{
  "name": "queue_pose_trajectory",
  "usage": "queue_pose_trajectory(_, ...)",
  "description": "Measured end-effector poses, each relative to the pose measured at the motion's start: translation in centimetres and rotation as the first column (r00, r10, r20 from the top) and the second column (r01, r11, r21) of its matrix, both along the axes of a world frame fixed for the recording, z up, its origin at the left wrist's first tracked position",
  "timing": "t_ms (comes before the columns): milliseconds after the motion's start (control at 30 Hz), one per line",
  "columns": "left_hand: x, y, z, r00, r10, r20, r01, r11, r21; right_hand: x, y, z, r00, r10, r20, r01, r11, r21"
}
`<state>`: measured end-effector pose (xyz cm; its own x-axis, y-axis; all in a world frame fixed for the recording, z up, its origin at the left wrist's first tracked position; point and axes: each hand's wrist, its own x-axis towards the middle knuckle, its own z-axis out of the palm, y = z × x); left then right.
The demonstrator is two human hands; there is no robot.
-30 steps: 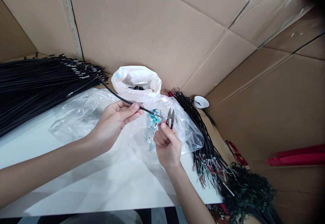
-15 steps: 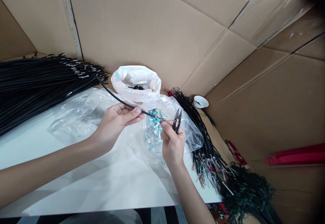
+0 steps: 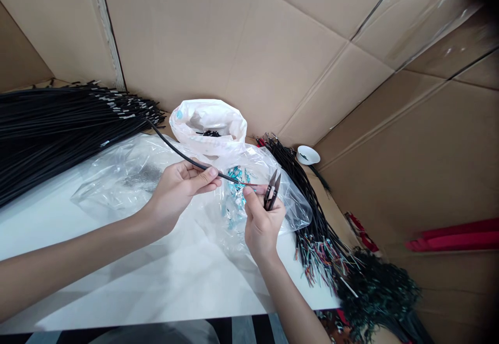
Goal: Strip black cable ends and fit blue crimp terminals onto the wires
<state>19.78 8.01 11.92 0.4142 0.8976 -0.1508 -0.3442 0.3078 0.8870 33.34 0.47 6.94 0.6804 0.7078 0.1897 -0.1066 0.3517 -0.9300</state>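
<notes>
My left hand (image 3: 177, 190) pinches a thin black cable (image 3: 175, 150) between thumb and forefinger, a little back from its stripped end. The cable runs up and left toward a big pile of black cables (image 3: 58, 126). My right hand (image 3: 261, 222) is closed on small black thread snips (image 3: 272, 192), blades pointing up, while its thumb and forefinger touch the cable's thin wire tip. Both hands hover over a clear plastic bag (image 3: 132, 172) holding small teal parts (image 3: 236, 188).
A white plastic bag (image 3: 208, 120) with dark bits stands behind the hands. A second bundle of cables with coloured wire ends (image 3: 315, 240) lies at the right, by a small white dish (image 3: 307, 154). The white table (image 3: 117, 281) is walled by cardboard (image 3: 253, 48).
My right hand shifted right and slightly up with the snips, and its fingers came onto the cable's wire tip. The left hand stayed almost in place, still pinching the cable.
</notes>
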Motion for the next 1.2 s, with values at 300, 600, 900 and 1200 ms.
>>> queue_pose_trajectory(300, 0.0, 0.3, -0.6, 0.994, -0.045, 0.099, 0.045, 0.999, 0.003, -0.3, 0.3, 0.6, 0.983, 0.052, -0.173, -0.055, 0.998, -0.012)
queue_pose_trajectory(600, 0.2, 0.5, -0.7, 0.987, -0.052, 0.155, 0.058, 0.998, -0.037, 0.0, 0.4, 1.5, 0.854, 0.281, -0.439, -0.301, 0.953, 0.024)
queue_pose_trajectory(900, 0.1, 1.0, -0.4, 0.984, -0.049, 0.174, 0.055, 0.998, -0.034, 1.2, -0.1, 1.8, 0.925, 0.288, -0.249, -0.272, 0.957, 0.096)
queue_pose_trajectory(1200, 0.0, 1.2, -0.3, 0.981, -0.043, 0.192, 0.050, 0.998, -0.030, 1.2, -0.2, 1.2, 0.929, 0.327, -0.173, -0.309, 0.943, 0.123)
